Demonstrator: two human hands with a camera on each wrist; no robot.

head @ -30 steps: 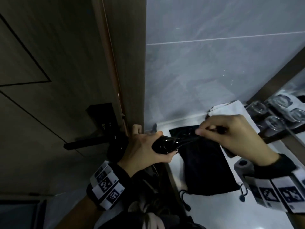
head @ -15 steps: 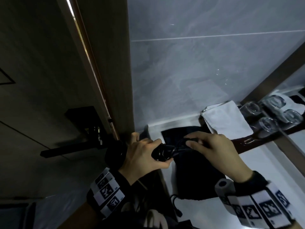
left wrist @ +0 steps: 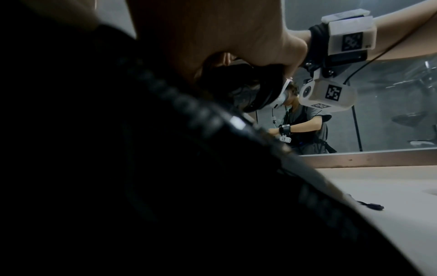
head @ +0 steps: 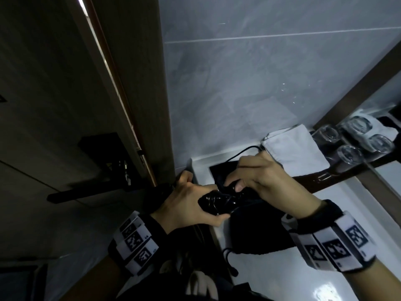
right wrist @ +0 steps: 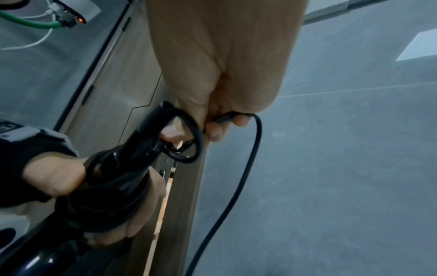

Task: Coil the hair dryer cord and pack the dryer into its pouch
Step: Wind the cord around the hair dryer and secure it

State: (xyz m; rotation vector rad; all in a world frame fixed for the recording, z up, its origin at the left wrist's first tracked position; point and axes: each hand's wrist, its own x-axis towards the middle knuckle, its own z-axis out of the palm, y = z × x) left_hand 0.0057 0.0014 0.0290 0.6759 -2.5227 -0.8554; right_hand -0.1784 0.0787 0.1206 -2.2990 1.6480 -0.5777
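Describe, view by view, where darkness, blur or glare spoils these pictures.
Head view: dim, glare glints on the glossy black hair dryer handle. Left wrist view: a dark, blurred mass fills the lower left; the mirror reflection stays sharper. Right wrist view: brighter, though the thin black cord and handle look motion-smeared.

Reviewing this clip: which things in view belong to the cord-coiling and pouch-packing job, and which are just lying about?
Part of the job:
- hair dryer, gripped by the left hand
- cord, pinched by the right hand, loops around the handle
- black pouch, flat on the counter

Just lying about:
- folded white towel
- upturned glasses
- door handle
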